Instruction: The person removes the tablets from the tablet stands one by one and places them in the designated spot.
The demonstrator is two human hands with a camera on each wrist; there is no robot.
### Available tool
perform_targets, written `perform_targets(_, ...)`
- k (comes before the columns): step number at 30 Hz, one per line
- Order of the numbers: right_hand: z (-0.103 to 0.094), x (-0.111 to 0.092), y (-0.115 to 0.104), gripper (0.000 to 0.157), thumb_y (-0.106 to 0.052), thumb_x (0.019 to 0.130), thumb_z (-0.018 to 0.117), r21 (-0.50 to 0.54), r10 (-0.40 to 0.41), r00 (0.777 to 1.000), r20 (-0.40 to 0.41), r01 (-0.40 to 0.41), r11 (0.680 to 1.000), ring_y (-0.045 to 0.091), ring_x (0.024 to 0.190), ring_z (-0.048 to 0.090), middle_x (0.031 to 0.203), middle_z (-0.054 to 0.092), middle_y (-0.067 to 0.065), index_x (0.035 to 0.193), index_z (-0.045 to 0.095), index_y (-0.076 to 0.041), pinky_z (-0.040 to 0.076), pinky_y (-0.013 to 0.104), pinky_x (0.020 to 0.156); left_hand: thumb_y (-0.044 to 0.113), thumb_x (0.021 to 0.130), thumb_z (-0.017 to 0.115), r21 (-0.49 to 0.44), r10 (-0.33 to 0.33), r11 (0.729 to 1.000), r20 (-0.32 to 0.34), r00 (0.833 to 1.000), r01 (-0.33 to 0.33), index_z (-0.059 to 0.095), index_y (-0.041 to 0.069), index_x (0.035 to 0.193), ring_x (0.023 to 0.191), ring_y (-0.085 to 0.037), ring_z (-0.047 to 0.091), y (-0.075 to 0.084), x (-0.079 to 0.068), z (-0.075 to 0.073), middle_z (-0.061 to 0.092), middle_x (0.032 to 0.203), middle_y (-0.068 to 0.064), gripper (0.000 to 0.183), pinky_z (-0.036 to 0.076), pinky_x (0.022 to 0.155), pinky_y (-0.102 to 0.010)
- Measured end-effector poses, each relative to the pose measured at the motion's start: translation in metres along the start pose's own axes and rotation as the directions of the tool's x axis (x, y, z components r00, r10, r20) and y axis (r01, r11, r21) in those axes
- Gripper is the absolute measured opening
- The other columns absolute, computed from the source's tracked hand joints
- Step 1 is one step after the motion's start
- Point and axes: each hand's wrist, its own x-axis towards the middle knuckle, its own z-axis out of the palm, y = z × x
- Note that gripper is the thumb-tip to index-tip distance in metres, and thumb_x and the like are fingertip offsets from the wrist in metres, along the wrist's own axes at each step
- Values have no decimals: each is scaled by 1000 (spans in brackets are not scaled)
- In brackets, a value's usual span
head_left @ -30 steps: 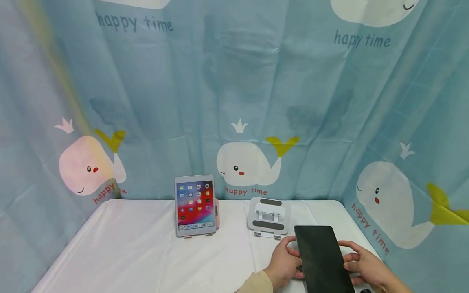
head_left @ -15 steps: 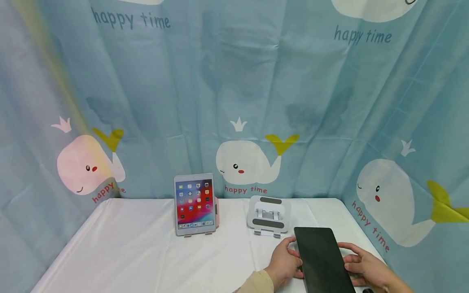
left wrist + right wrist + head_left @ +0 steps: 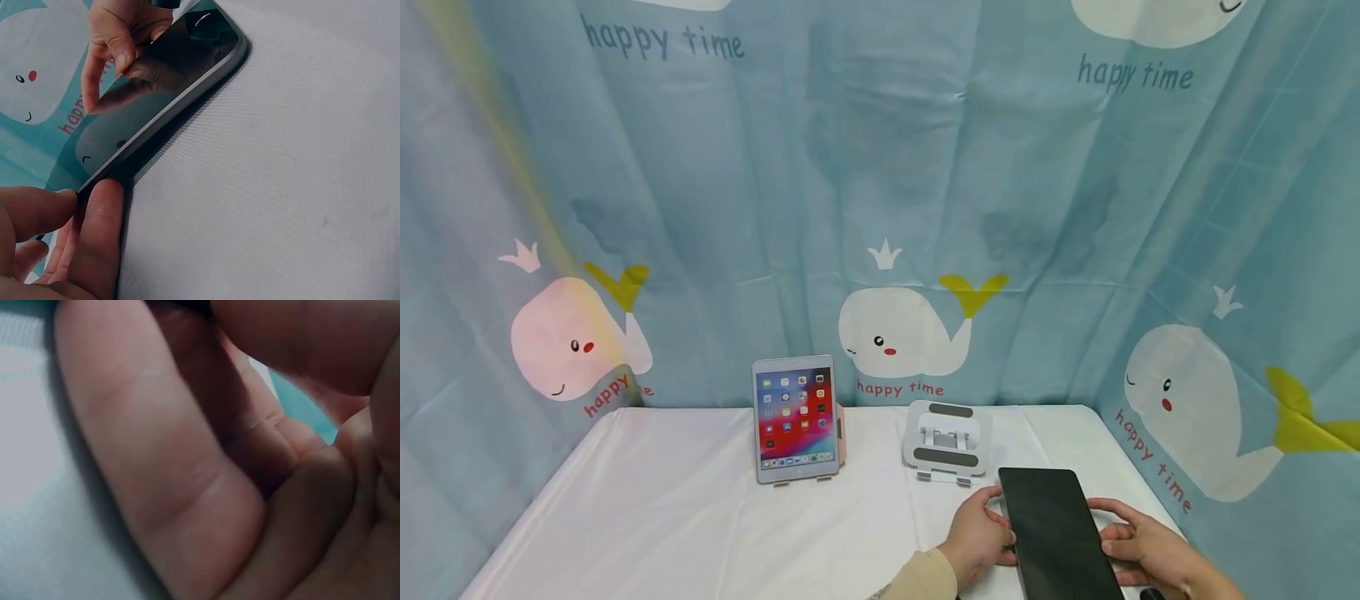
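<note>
Tablet (image 3: 1056,529), one, screen dark, long and slim; located toward the right edge of the white-clothed table (image 3: 820,542), its lower end cut off by the head view. Left hand (image 3: 977,533): pinches one long side, thumb at the upper rim, a finger beneath. Right hand (image 3: 1150,546): pinches the opposite long side between thumb and fingers. Grey stand (image 3: 947,457), one, dark pads, near the table's far edge, right of its middle. White-framed tablet (image 3: 797,421), one, screen lit with icons, tilted back on a pink stand (image 3: 842,437), near the far edge, left of middle. Blue curtain (image 3: 760,167), whale-printed, beyond the far edge.
</note>
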Motion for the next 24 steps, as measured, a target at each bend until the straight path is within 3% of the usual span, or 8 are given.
perform_targets(12,12,2,-12,64,-1,85,61,-229,8,989,-145,-41,973,32,73,60,93,54,18,141,28,-1,53,40,58,-29,60,57,49,21,999,-8,1000,-21,55,11,125,50,-14,54,-4,3,-1,55,74,-9,77,53,43,-37)
perform_targets(17,16,2,-13,64,-13,87,64,-258,27,984,-174,-72,963,30,79,59,94,56,16,141,30,1,53,42,62,-27,59,59,125,62,990,-28,998,-58,56,8,124,48,-13,53,-5,2,-2,54,71,-6,74,51,41,-33)
perform_targets(21,21,1,-16,63,-21,89,62,-285,33,972,-234,-101,953,30,81,55,98,53,15,141,33,-1,53,44,64,-14,62,67,357,141,927,-50,989,-115,56,8,124,56,-11,50,2,2,-12,53,77,-1,67,47,49,-26)
perform_targets(24,25,0,-19,58,-20,90,60,-304,31,949,-315,-132,944,30,79,52,99,50,15,139,36,-3,53,45,64,-4,61,71,449,168,884,-50,985,-128,55,9,127,67,-13,49,9,1,-19,53,88,0,69,44,57,-27)
